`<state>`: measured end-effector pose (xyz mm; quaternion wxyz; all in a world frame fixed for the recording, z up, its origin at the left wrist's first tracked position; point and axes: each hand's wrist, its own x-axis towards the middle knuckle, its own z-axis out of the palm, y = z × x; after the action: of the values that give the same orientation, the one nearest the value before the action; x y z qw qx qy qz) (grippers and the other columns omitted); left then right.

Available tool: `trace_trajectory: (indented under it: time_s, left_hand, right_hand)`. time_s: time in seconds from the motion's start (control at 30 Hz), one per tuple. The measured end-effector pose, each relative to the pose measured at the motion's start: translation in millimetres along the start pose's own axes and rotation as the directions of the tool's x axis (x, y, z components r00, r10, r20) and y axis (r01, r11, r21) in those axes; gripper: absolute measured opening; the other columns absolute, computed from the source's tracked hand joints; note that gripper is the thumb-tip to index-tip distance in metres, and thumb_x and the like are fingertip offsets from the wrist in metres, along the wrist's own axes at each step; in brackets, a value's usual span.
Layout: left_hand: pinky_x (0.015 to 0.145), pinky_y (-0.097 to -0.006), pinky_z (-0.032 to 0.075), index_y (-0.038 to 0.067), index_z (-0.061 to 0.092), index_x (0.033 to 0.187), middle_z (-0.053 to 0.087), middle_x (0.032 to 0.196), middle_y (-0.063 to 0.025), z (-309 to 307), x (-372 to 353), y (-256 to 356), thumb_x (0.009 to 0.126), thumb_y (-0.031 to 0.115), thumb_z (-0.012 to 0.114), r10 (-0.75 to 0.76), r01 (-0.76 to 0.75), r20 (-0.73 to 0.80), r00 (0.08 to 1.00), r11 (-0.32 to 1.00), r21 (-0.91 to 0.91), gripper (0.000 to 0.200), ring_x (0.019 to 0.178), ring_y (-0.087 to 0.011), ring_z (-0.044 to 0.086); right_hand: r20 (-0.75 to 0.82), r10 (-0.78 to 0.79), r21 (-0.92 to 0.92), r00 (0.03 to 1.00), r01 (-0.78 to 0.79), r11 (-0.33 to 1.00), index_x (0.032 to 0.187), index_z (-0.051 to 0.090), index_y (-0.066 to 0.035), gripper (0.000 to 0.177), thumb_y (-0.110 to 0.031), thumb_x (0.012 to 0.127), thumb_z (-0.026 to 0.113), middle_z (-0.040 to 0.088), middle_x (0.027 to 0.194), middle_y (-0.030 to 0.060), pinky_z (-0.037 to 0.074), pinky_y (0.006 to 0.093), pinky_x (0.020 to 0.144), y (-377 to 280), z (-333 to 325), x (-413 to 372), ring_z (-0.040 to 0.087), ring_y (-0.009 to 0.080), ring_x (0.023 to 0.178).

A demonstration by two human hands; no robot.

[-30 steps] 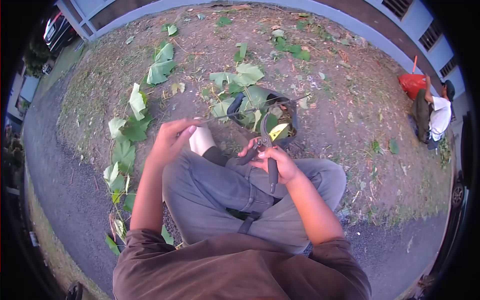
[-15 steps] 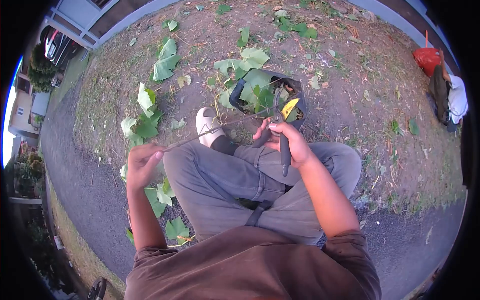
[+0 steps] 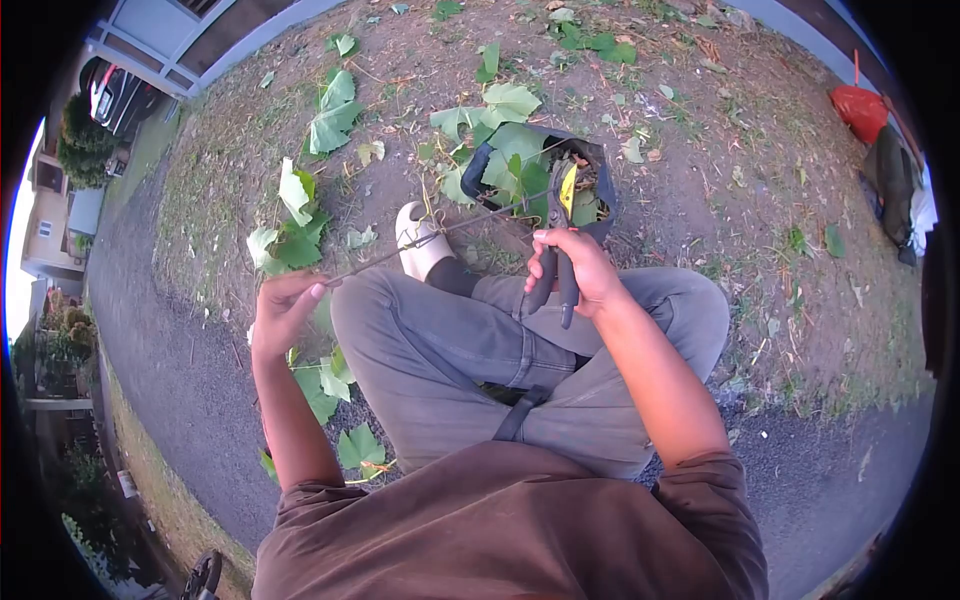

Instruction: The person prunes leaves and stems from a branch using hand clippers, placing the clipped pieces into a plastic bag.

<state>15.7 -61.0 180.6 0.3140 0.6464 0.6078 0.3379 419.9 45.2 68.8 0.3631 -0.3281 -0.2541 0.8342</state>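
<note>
Diagonally, thin stem [image 3: 440, 232] from left fingers [image 3: 303, 291] to right-hand shears [image 3: 566, 285].

Thin bare brown stem [image 3: 440, 232], stretched straight, slants from near left up to far right, its near end pinched in my left hand [image 3: 283, 312]. Pruning shears [image 3: 557, 210] stand upright in my right hand [image 3: 580, 268], black handles close together, yellow-marked blades meeting the stem.

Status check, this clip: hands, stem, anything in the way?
Left hand pinching end of thin stem. Right hand shut on pruning shears, blades by stem. Black leaf bag just beyond blades.
</note>
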Motion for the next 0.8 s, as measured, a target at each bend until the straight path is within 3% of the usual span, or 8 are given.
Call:
trace_trajectory:
  time_s: [0.13, 0.3, 0.53, 0.6, 0.63, 0.7, 0.73, 0.8]
  left_hand:
    - [0.070, -0.0278, 0.041, -0.005, 0.078, 0.104, 0.063, 0.084, -0.0008, -1, 3, -10, 0.097, 0.009, 0.069, -0.118, 0.116, -0.039, 0.992, 0.993, -0.030, 0.018, 0.078, -0.0098, 0.054]
    - [0.075, -0.0246, 0.040, -0.004, 0.075, 0.102, 0.055, 0.092, 0.0016, 19, 19, -2, 0.100, 0.011, 0.067, 0.055, -0.056, -0.144, 0.988, 0.998, -0.007, 0.017, 0.084, -0.0086, 0.052]
    - [0.068, -0.0232, 0.035, -0.002, 0.075, 0.105, 0.053, 0.090, 0.0031, 25, 25, -6, 0.104, 0.015, 0.064, -0.026, 0.031, -0.177, 0.984, 0.999, 0.030, 0.021, 0.077, -0.0058, 0.046]
    - [0.065, -0.0231, 0.033, -0.001, 0.076, 0.104, 0.051, 0.084, 0.0062, 18, 22, -9, 0.105, 0.018, 0.062, -0.275, 0.270, -0.303, 0.912, 0.961, -0.060, 0.023, 0.073, -0.0040, 0.042]
    - [0.065, -0.0231, 0.033, -0.001, 0.076, 0.104, 0.051, 0.084, 0.0062, 16, 20, -11, 0.105, 0.018, 0.062, -0.275, 0.270, -0.302, 0.913, 0.961, -0.058, 0.023, 0.073, -0.0040, 0.042]
    - [0.064, -0.0232, 0.031, 0.001, 0.076, 0.104, 0.046, 0.079, 0.0084, 9, 16, -15, 0.106, 0.019, 0.061, -0.179, 0.155, -0.251, 0.951, 0.982, -0.111, 0.023, 0.071, -0.0031, 0.038]
    - [0.059, -0.0242, 0.025, -0.002, 0.074, 0.106, 0.040, 0.074, 0.0075, 10, 18, -18, 0.107, 0.025, 0.061, -0.092, 0.069, -0.252, 0.963, 0.993, -0.100, 0.030, 0.065, -0.0039, 0.032]
    - [0.059, -0.0243, 0.025, -0.002, 0.074, 0.106, 0.040, 0.075, 0.0071, 11, 18, -20, 0.107, 0.024, 0.061, -0.063, 0.046, -0.231, 0.971, 0.996, -0.076, 0.029, 0.066, -0.0041, 0.033]
  right_hand:
    - [-0.009, 0.012, -0.006, 1.000, -0.012, 1.000, 0.086, 0.060, -0.005, 0.026, -0.027, 0.095, 0.069, 0.064, 0.068, 0.0100, 0.058, 0.0385, 0.060, 5, -1, 3, 0.068, 0.0249, 0.061]
    - [-0.077, 0.021, -0.022, 0.997, -0.023, 0.999, 0.085, 0.060, -0.005, 0.024, -0.024, 0.094, 0.071, 0.064, 0.068, 0.0102, 0.058, 0.0398, 0.057, 8, -1, 4, 0.068, 0.0249, 0.059]
    - [-0.082, 0.036, -0.006, 0.996, -0.037, 0.999, 0.086, 0.060, -0.006, 0.024, -0.025, 0.094, 0.072, 0.063, 0.068, 0.0087, 0.058, 0.0396, 0.057, 9, -4, 5, 0.067, 0.0244, 0.058]
    - [-0.070, 0.042, 0.014, 0.997, -0.041, 0.999, 0.087, 0.061, -0.007, 0.022, -0.024, 0.094, 0.072, 0.064, 0.069, 0.0083, 0.058, 0.0390, 0.060, 4, -11, 8, 0.069, 0.0242, 0.062]
    - [-0.071, 0.041, 0.016, 0.997, -0.040, 0.999, 0.087, 0.061, -0.007, 0.022, -0.024, 0.094, 0.072, 0.064, 0.069, 0.0083, 0.058, 0.0390, 0.060, 1, -13, 8, 0.069, 0.0242, 0.062]
    - [0.000, 0.017, 0.019, 1.000, -0.017, 1.000, 0.091, 0.061, -0.007, 0.022, -0.027, 0.097, 0.068, 0.066, 0.074, 0.0092, 0.060, 0.0409, 0.068, -7, -15, 8, 0.070, 0.0244, 0.068]
    - [0.108, 0.061, 0.024, 0.992, -0.064, 0.998, 0.097, 0.063, -0.007, 0.023, -0.031, 0.099, 0.063, 0.070, 0.083, 0.0096, 0.059, 0.0431, 0.080, -9, -15, 7, 0.072, 0.0239, 0.082]
    - [0.139, 0.076, -0.039, 0.987, -0.071, 0.997, 0.100, 0.063, -0.007, 0.025, -0.031, 0.100, 0.059, 0.071, 0.091, 0.0105, 0.058, 0.0441, 0.087, -3, -5, 4, 0.072, 0.0249, 0.089]
